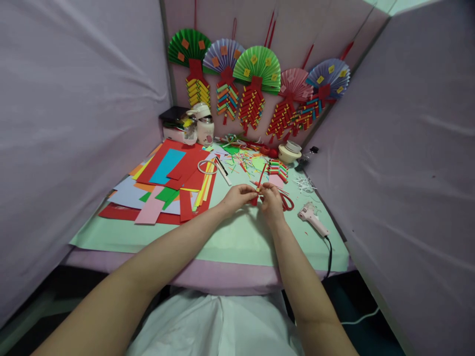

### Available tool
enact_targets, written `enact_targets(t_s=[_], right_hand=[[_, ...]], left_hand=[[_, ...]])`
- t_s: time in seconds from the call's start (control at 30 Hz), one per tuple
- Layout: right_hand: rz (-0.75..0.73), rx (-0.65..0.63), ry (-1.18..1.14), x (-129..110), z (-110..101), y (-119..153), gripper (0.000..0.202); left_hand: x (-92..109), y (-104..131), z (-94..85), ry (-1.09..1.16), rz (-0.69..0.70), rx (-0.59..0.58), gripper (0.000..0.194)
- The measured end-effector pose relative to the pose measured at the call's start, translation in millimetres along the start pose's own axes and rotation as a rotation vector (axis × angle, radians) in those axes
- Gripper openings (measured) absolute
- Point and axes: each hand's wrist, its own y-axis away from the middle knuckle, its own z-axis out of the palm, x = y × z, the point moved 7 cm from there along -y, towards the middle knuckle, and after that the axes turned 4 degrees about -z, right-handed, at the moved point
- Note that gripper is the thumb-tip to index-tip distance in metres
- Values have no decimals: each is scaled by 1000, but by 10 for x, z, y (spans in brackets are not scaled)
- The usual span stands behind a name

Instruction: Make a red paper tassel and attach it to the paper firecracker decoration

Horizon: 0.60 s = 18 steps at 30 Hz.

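My left hand point(239, 196) and my right hand point(272, 200) meet over the middle of the table, both with fingers pinched on a red paper strip point(262, 173). Its thin end sticks up between them. A bit of yellow shows at the pinch, and more red paper hangs just below; the fingers hide how these join. Close beside my right hand lie the red handles of scissors point(288, 201). Behind it, a cluster of small rolled paper tubes point(277, 170), red, green and other colours with yellow ends, rests on the table.
Coloured paper sheets point(168, 165) overlap on the left, with a ring of tape point(207, 167) and yellow strips point(204, 190). A corded glue gun point(313, 221) lies right. Paper scraps, a bottle point(205, 129) and a box point(178, 131) stand behind; pleated paper fans point(257, 69) hang on the wall.
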Motion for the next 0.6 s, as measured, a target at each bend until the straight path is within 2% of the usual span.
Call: enact_targets(t_s=[0.6], right_hand=[[-3, -31, -117, 6, 52, 15, 35]], left_hand=[[-21, -3, 7, -14, -8, -16, 26]])
